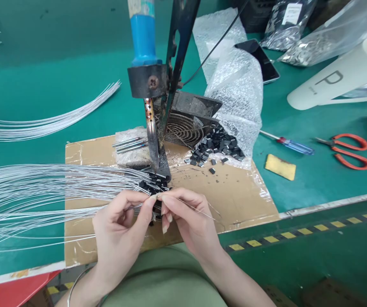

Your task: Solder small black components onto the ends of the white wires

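My left hand (119, 228) is closed in a pinch, thumb against forefinger, and its tips meet those of my right hand. What lies between the left fingertips is too small to make out. Thumb and forefinger of my right hand (191, 215) pinch a thin wire (199, 210), which trails off to the right. Just behind the fingertips, small black connectors (154, 184) sit on the ends of a bundle of white cables (84, 181) running in from the left. Over them points the tip of a blue-handled soldering iron (143, 38), clamped in a black stand (179, 42).
A cardboard sheet (234, 200) covers the green table. On it are a black fan (183, 128), loose black connectors (218, 145) and metal rods (130, 145). To the right lie a screwdriver (295, 146), yellow sponge (280, 166), orange-handled scissors (351, 149), white cup (340, 79) and phone (260, 59).
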Tool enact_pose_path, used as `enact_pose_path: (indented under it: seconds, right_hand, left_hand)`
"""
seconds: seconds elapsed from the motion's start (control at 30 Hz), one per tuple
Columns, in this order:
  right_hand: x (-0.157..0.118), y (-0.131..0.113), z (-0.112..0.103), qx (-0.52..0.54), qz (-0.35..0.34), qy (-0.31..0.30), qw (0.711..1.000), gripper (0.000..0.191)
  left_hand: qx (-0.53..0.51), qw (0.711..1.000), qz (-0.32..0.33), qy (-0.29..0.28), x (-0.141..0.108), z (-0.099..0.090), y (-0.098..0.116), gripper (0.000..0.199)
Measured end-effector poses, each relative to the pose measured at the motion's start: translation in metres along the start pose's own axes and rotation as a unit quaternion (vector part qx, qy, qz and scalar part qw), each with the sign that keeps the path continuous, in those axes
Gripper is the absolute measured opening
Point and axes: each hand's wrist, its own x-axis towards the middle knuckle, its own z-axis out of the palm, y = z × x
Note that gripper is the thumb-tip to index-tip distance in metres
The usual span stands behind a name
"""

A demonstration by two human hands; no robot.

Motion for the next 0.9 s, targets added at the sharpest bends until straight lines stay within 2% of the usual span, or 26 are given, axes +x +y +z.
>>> enact_pose_path:
  seconds: [0.4,0.53,0.63,0.7,0.77,0.8,0.83,0.9]
  right_hand:
    - [-0.002,0.017,0.005,0.029,-0.047,0.03,0.998,0.012]
    - [-0.004,0.018,0.002,-0.037,-0.085,0.026,0.995,0.011]
    - [-0.004,0.004,-0.014,-0.147,-0.158,0.052,0.975,0.015]
    - [0.001,-0.012,-0.034,-0.259,-0.236,0.133,0.927,0.013]
    - [0.009,-0.027,-0.057,-0.382,-0.311,0.242,0.836,0.012]
    - [0.013,-0.034,-0.068,-0.44,-0.325,0.287,0.786,0.014]
    - [0.018,-0.039,-0.079,-0.5,-0.328,0.309,0.739,0.015]
    - [0.025,-0.045,-0.094,-0.602,-0.328,0.269,0.676,0.016]
  left_hand:
    - [-0.022,0.999,-0.021,0.018,-0.002,0.005,0.003,0.011]
    - [-0.019,0.999,-0.027,0.019,0.001,0.004,0.003,0.01]
    - [-0.009,1.0,-0.026,0.01,0.005,-0.001,0.0,0.008]
    - [-0.005,1.0,-0.023,-0.001,0.009,-0.005,-0.003,0.006]
    - [-0.001,1.0,-0.022,-0.01,0.011,-0.009,-0.005,0.008]
    - [0.002,1.0,-0.023,-0.012,0.012,-0.01,-0.005,0.008]
    - [0.005,1.0,-0.023,-0.014,0.013,-0.011,-0.005,0.009]
    - [0.01,1.0,-0.016,-0.02,0.014,-0.012,-0.004,0.007]
